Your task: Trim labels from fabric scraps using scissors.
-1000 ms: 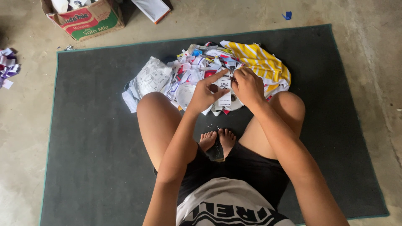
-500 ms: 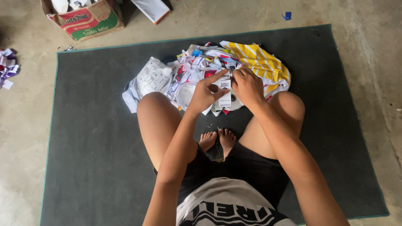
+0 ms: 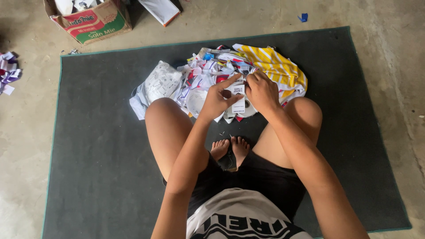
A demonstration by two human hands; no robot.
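Left hand: your left hand (image 3: pixel 218 98) pinches the left edge of a small white card (image 3: pixel 238 98) — forefinger stretched along its top, thumb at its lower side.
Right hand: your right hand (image 3: pixel 262 92) is closed on the card's right edge, fingers curled in; the fingertips are hidden behind the knuckles.
Card: it stands upright between both hands, dark print on its face, held just above the near side of the pile and over the middle of the mat.
Pile: a heap of cut paper scraps (image 3: pixel 212 73) — white, red, blue — lies toward the far edge of the mat, touching your knees.
Yellow cloth: a yellow-and-white striped piece (image 3: pixel 276 66) lies at the right end of the pile, just beyond your right hand.
White bag: a crumpled whitish wrapper (image 3: pixel 160 83) lies at the left end of the pile, beside your left knee.
Mat: the dark grey mat (image 3: pixel 102 146) with a green edge carries you and the pile; you sit cross-legged, bare feet (image 3: pixel 230 148) meeting in the middle.
Box: a cardboard box (image 3: pixel 90 20) in red and green stands on the floor past the mat's far left corner.
Floor bits: more scraps (image 3: pixel 8 71) lie off the left edge; a small blue bit (image 3: pixel 303 17) lies beyond the far edge.
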